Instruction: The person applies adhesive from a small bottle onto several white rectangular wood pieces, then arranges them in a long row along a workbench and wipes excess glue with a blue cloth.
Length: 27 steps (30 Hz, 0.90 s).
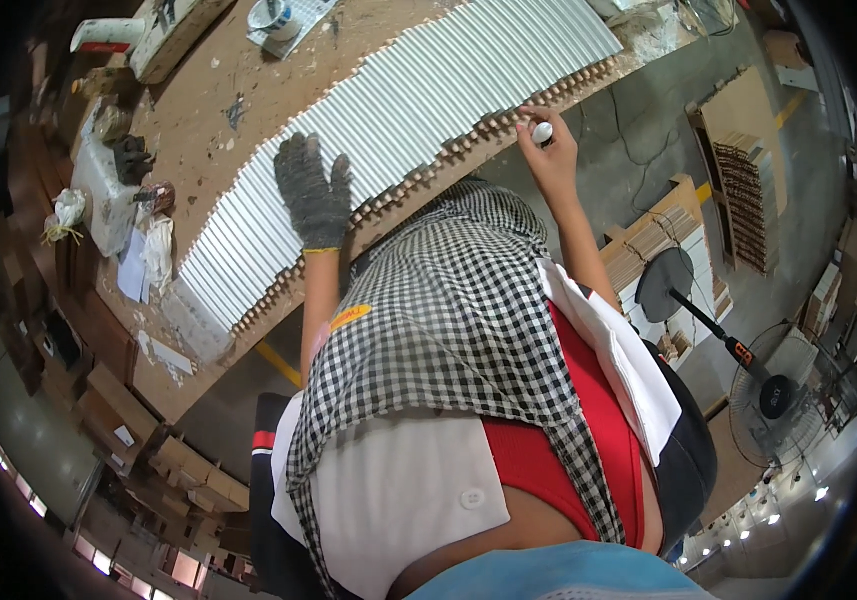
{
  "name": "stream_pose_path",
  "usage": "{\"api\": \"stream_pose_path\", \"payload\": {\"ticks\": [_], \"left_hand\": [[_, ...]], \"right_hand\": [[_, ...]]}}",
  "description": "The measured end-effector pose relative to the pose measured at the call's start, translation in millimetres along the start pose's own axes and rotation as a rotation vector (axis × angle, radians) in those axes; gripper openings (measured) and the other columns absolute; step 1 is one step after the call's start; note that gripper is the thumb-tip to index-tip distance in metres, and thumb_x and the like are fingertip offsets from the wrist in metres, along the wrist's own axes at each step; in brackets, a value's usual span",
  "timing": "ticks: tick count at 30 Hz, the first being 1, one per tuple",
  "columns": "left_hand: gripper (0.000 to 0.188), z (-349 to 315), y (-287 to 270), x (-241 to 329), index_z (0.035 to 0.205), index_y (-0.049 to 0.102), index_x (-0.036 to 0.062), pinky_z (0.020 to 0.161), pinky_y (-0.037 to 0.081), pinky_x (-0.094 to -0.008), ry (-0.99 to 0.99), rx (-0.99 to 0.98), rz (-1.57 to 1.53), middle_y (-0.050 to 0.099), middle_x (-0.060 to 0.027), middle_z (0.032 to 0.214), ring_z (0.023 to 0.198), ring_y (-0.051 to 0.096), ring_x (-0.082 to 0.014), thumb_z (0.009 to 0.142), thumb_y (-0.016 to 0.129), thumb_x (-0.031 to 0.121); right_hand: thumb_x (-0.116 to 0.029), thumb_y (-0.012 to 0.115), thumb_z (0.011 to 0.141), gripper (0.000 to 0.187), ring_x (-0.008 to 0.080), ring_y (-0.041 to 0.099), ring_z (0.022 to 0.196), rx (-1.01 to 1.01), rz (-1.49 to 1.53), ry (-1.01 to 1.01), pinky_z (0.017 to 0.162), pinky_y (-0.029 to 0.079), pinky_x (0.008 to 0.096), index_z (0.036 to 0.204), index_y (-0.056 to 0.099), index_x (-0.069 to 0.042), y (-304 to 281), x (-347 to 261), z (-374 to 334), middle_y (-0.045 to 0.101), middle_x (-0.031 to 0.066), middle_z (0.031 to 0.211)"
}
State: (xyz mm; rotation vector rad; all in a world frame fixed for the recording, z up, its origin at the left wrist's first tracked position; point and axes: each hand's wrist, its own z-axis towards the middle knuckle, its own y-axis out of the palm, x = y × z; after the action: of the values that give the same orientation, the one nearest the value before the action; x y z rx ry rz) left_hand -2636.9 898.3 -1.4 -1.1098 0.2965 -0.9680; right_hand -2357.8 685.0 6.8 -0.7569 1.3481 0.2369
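A long row of narrow white-silver strips (429, 95) lies side by side on the workbench, brown ends showing along the near edge. My left hand (314, 195), in a dark grey knitted glove, rests flat on the strips with its fingers stretched out. At the near edge, further right, my bare right hand (557, 160) is closed around a slim tool with a white rounded end (543, 132). The tool's other end is hidden, so its kind does not show. The right fingertips are close to the strips' brown ends; whether they touch, I cannot tell.
A white cup (271, 18) stands on paper at the back of the worn bench (199, 110). Plastic bags (109, 200) and scraps lie at its left. On the floor to the right are stacked brown panels (744, 205) and a pedestal fan (774, 395).
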Motion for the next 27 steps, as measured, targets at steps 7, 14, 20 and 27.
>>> {"api": "stream_pose_path", "payload": {"ticks": [7, 14, 20, 27], "left_hand": [[0.043, -27.4, -87.8, -39.1, 0.131, 0.056, 0.0004, 0.112, 0.034, -0.0463, -0.162, 0.113, -0.246, 0.055, -0.018, 0.137, 0.134, 0.044, -0.034, 0.094, 0.065, 0.02], [0.033, -195.5, -185.3, -293.4, 0.123, 0.061, 0.0023, 0.098, 0.045, -0.0445, -0.653, 0.46, 0.001, 0.062, -0.0182, 0.121, 0.112, 0.058, -0.0347, 0.097, 0.058, 0.024], [0.029, -378.3, -297.9, -437.9, 0.12, 0.062, 0.0032, 0.095, 0.046, -0.0439, -1.124, 0.282, 0.644, 0.064, -0.0193, 0.113, 0.105, 0.06, -0.0362, 0.095, 0.058, 0.019], [0.041, -423.9, -314.1, -419.5, 0.102, 0.066, 0.0025, 0.081, 0.05, -0.0461, -1.289, 0.494, 0.492, 0.066, -0.0219, 0.097, 0.096, 0.063, -0.0371, 0.086, 0.067, 0.041]], "right_hand": [[-0.01, 0.07, 0.088, 0.021, 0.0088, 0.058, 0.075, 0.12, 0.045, 0.011, 0.067, 0.047, 0.0254, 0.108, 0.068, -0.003, 64.3, -22.0, -66.8, 0.065, 0.0025, 0.087], [-0.01, 0.071, 0.088, 0.023, 0.0085, 0.058, 0.076, 0.075, 0.042, 0.074, 0.067, 0.047, 0.0231, 0.109, 0.066, -0.001, 129.0, -34.9, -143.3, 0.065, 0.0034, 0.089], [-0.01, 0.073, 0.089, 0.025, 0.01, 0.059, 0.083, 0.059, -0.021, 0.103, 0.072, 0.051, 0.0247, 0.112, 0.066, -0.003, 162.3, -43.5, -188.5, 0.065, 0.0037, 0.097], [-0.009, 0.07, 0.093, 0.025, 0.0092, 0.057, 0.084, -0.108, 0.129, -0.058, 0.073, 0.048, 0.0222, 0.115, 0.063, 0.001, 189.0, -34.7, -168.8, 0.062, 0.0027, 0.094]]}}
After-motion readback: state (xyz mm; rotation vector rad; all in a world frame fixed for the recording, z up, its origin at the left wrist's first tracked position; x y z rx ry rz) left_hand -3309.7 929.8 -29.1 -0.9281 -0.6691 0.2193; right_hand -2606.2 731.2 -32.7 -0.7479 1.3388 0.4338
